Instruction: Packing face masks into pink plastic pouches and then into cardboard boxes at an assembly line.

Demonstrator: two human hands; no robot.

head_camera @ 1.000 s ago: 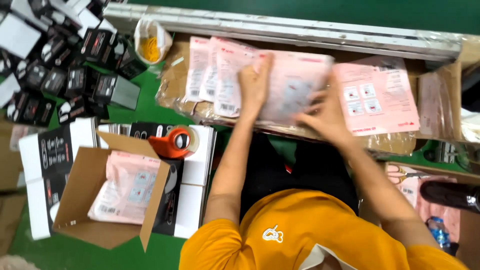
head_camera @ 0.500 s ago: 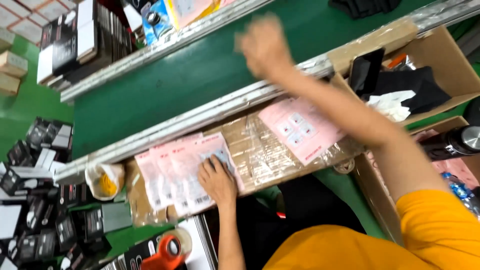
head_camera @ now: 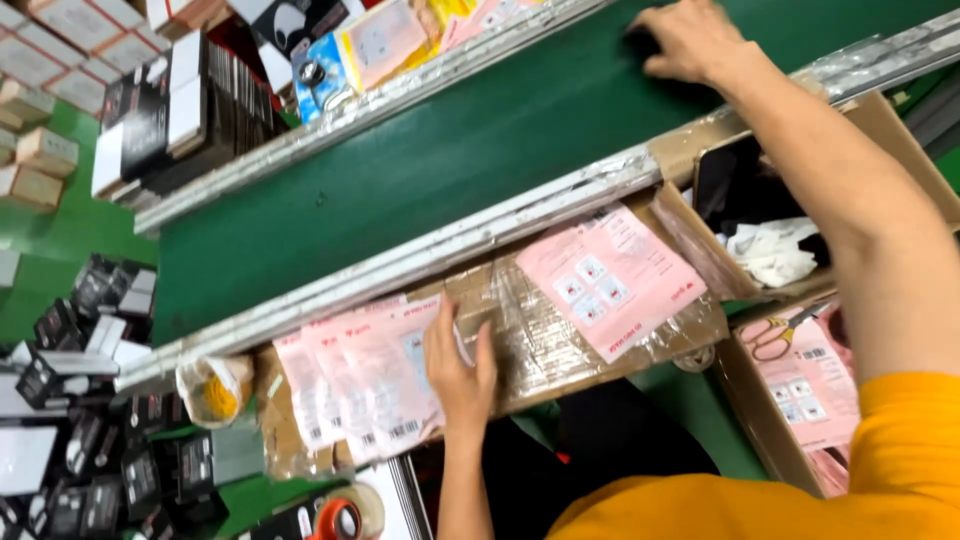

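The left hand (head_camera: pixel 462 368) lies flat, fingers spread, pinning the pink bags (head_camera: pixel 365 375) so they don't slide. At one o'clock, the right hand (head_camera: pixel 690 40) grips something dark.

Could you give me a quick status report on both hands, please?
Left hand flat on pink bags. Right hand on dark item on green belt; grip unclear. Nothing between.

A green conveyor belt (head_camera: pixel 450 190) with metal rails (head_camera: pixel 400 265) crosses a green floor (head_camera: pixel 60 225).
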